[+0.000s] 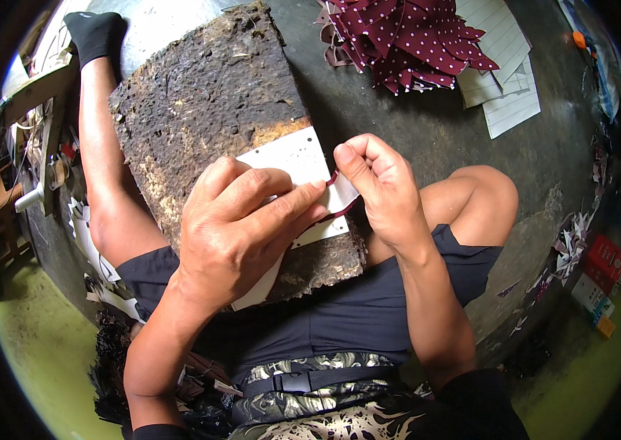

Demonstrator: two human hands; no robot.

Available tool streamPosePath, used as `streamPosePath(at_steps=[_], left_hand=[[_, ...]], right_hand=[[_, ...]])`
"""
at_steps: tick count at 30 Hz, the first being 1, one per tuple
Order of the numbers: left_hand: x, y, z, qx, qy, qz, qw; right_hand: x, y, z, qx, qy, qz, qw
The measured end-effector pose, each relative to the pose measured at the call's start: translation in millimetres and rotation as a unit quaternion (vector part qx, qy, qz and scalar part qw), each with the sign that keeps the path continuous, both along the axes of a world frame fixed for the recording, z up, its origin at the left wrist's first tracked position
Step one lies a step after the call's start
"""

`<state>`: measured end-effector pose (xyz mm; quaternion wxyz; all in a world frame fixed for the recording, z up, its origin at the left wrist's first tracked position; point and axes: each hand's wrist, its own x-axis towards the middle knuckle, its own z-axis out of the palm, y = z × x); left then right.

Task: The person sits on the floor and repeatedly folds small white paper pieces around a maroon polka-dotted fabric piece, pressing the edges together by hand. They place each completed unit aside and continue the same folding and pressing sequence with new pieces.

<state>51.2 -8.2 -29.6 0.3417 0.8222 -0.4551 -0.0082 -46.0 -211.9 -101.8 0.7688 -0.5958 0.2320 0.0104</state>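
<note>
A small white piece with maroon edges (341,195) stretches between my hands. At its right end, my right hand (387,194) pinches it between thumb and fingers, lifting that end. My left hand (233,220) has its closed fingertips on the other end, which is mostly hidden under them. Beneath lies a white sheet (297,150) with small black dots near its corners. The sheet rests on a thick, rough, dark board (207,95) that slants across my lap.
A heap of maroon cut pieces with white dots (406,40) lies on the grey floor beyond the board. Lined paper sheets (512,103) are beside it. Wooden frames (46,132) stand at the left; paper scraps (573,242) and a red packet (605,262) lie at the right.
</note>
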Motion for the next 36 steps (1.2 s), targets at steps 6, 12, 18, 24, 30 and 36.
streamPosePath(at_steps=[6,12,18,24,30,36], left_hand=[[3,0,1,0.003,0.008,-0.005,1.0],[5,0,2,0.004,0.009,-0.012,1.0],[6,0,1,-0.004,0.009,-0.018,1.0],[6,0,0,-0.004,0.011,-0.019,1.0],[6,0,-2,-0.005,0.009,-0.019,1.0],[5,0,-2,-0.01,0.008,-0.017,1.0]], right_hand=[[0,-6,-12,-0.028,0.022,-0.004,0.999],[0,-12,-24,-0.051,0.022,-0.003,0.998],[0,-16,-25,-0.087,0.045,0.007,0.995],[2,-19,-30,-0.124,0.063,0.003,0.99],[3,-22,-36,-0.165,0.086,0.016,0.982],[5,-22,-39,-0.201,0.086,-0.004,0.976]])
